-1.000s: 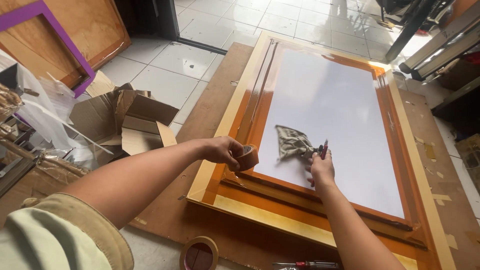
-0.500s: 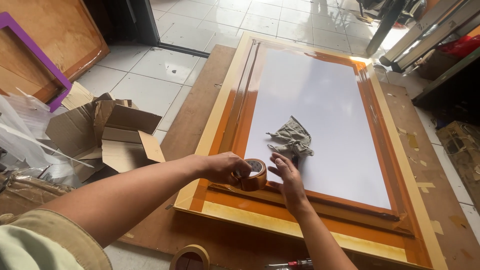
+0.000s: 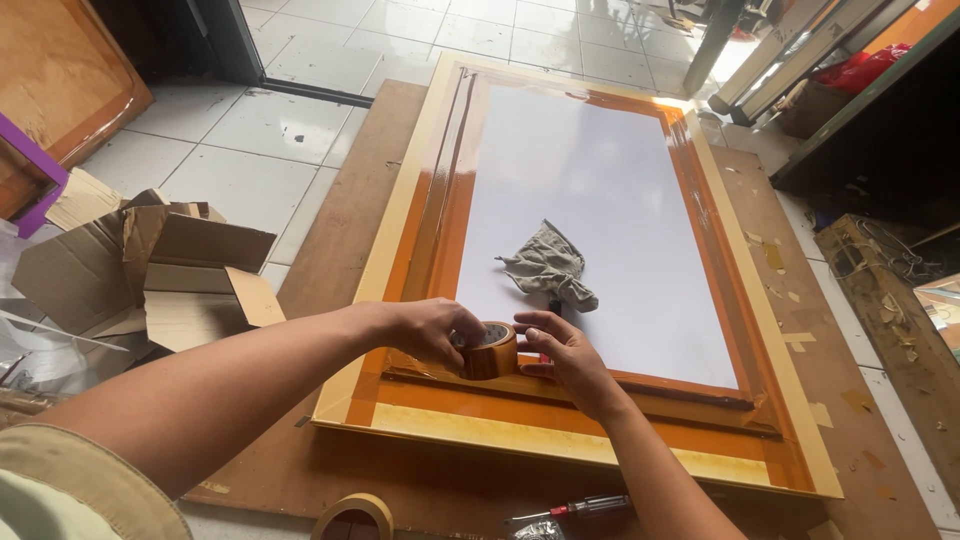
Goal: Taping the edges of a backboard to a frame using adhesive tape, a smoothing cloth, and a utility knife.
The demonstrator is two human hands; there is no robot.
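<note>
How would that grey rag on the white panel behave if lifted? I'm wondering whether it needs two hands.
The grey rag lies crumpled and folded, so it is probably floppy and light. On the smooth white panel it would likely slide easily when pushed.

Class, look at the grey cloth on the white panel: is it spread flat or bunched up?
Bunched up. The cloth lies crumpled in folds and peaks on the white panel, covering only a small patch, beyond both hands.

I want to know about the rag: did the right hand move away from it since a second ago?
Yes. The right hand left the grey rag and came toward the near frame edge, to the tape roll.
</note>
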